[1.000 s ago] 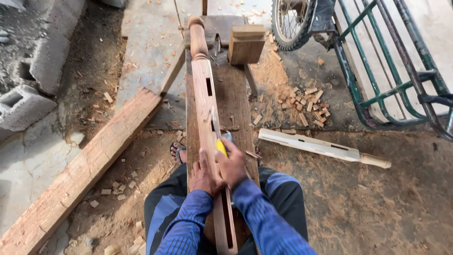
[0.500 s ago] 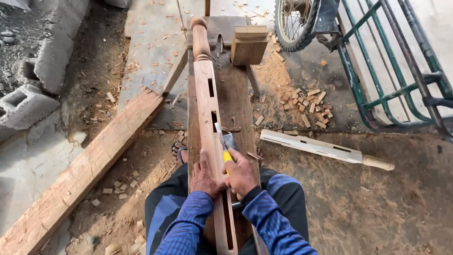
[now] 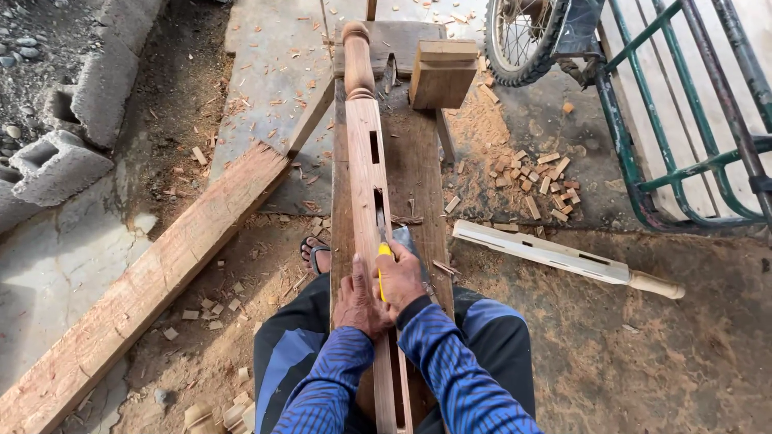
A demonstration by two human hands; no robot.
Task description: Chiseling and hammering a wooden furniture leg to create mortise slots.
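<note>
Hands: left hand [image 3: 359, 299] lies flat on the long reddish-brown turned wooden post [image 3: 368, 173], fingers spread, pressing it down; judged to keep it from shifting.
Right hand [image 3: 400, 276]: closed around the yellow-handled steel chisel [image 3: 381, 241], blade pointing away from the body.
Chisel position: tip sits in the nearer rectangular mortise of the post, just ahead of both hands.
Post position: lengthwise on the dark plank work surface [image 3: 418, 169], rounded knob at the far end, near end between the knees.
Posture: person straddles the surface, probably adding weight as a clamp.
Nearby: square wooden mallet block [image 3: 441, 74] at the far end; pale mortised rail [image 3: 563, 257] on the dirt floor, right; heavy rough beam [image 3: 153, 277], left.
</note>
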